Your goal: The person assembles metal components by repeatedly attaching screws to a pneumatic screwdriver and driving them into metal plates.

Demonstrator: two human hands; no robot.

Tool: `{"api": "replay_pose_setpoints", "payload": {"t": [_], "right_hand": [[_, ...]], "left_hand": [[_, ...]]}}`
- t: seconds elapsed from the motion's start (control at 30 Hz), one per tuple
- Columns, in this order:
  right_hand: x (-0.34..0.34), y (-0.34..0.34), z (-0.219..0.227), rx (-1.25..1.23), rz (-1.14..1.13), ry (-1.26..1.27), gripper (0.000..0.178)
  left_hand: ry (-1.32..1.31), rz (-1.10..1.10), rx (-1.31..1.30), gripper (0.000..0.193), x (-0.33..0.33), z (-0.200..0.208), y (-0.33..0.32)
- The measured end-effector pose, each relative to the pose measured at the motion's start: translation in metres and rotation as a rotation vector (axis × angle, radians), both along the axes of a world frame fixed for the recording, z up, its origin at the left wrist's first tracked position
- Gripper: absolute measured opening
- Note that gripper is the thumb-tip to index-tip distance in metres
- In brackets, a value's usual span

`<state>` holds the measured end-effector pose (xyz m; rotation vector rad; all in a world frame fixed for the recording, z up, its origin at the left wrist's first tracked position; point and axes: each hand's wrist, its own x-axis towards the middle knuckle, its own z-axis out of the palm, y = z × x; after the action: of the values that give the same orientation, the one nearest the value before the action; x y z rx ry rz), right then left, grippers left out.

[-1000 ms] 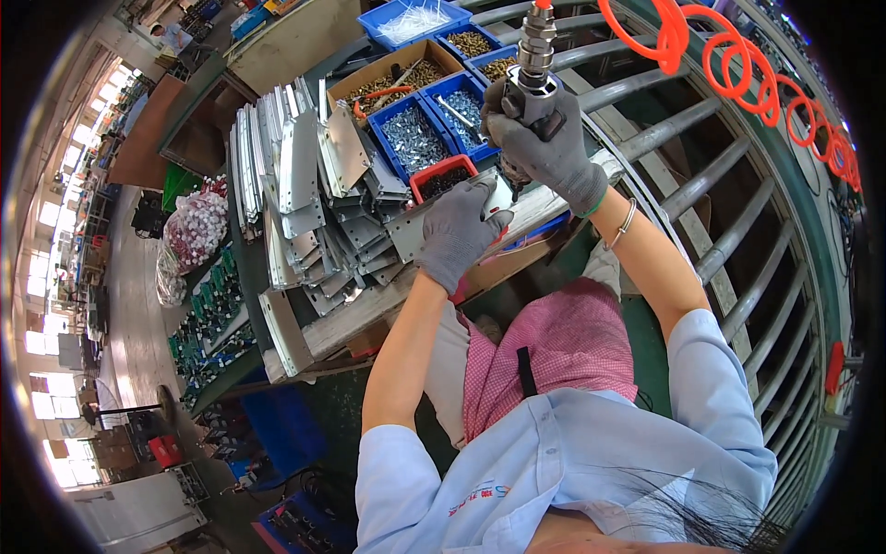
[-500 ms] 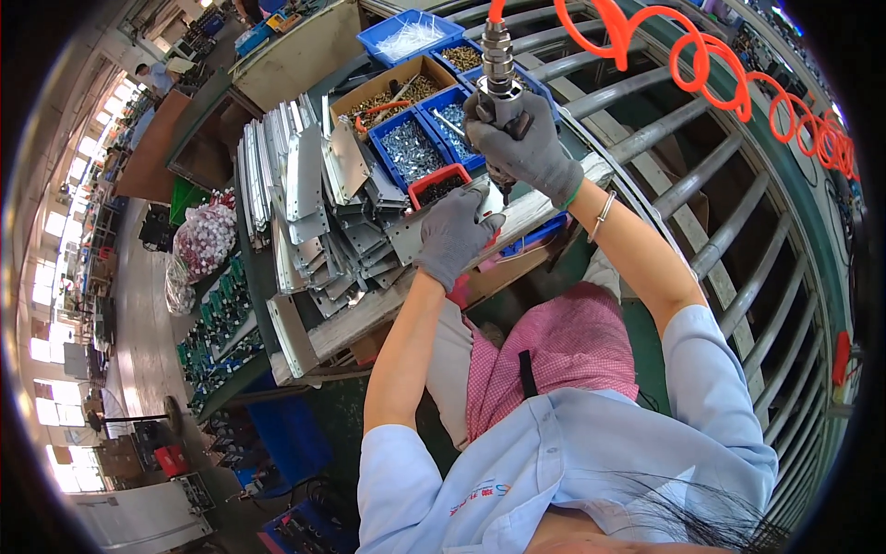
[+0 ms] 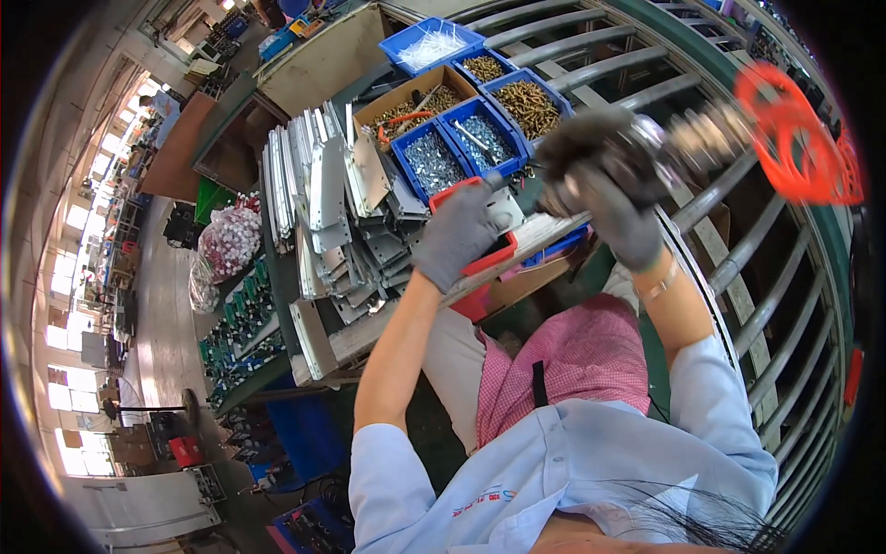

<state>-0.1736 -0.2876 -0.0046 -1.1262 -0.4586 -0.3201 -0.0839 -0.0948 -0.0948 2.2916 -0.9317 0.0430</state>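
My left hand (image 3: 459,233), in a grey glove, grips a small metal plate (image 3: 505,210) at the bench's front edge, its thumb and forefinger on the plate. A red tray (image 3: 503,251) sits beneath that hand, partly covered by it. To the right, my gloved right hand (image 3: 620,208) is closed round an air screwdriver (image 3: 651,148). Motion smears both, and the tool lies tilted with its hose end toward the right. Where its tip points is too blurred to make out. A red coiled hose (image 3: 784,138) hangs beyond the tool.
Left of my hands are stacked metal brackets (image 3: 328,189). Behind them stand a blue bin of silver screws (image 3: 403,164), a blue bin of brass-coloured screws (image 3: 560,100) and a cardboard box (image 3: 367,118). A roller conveyor (image 3: 738,254) runs along the right.
My right hand has swung the air screwdriver rightward and down, away from the plate, tipping it from upright to slanted. The hose has bunched to the right. My left hand stays near the plate.
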Motion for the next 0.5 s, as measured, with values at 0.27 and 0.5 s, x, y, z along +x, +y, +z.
{"api": "replay_pose_setpoints", "payload": {"t": [0.27,0.5], "right_hand": [[-0.074,-0.029,-0.026,-0.105,-0.35,-0.398,0.028],[-0.115,-0.054,-0.052,0.093,-0.501,-0.166,0.045]], "left_hand": [[-0.307,0.419,0.961,0.043,0.097,0.013,-0.004],[-0.422,0.307,1.06,0.019,0.122,0.007,-0.022]]}}
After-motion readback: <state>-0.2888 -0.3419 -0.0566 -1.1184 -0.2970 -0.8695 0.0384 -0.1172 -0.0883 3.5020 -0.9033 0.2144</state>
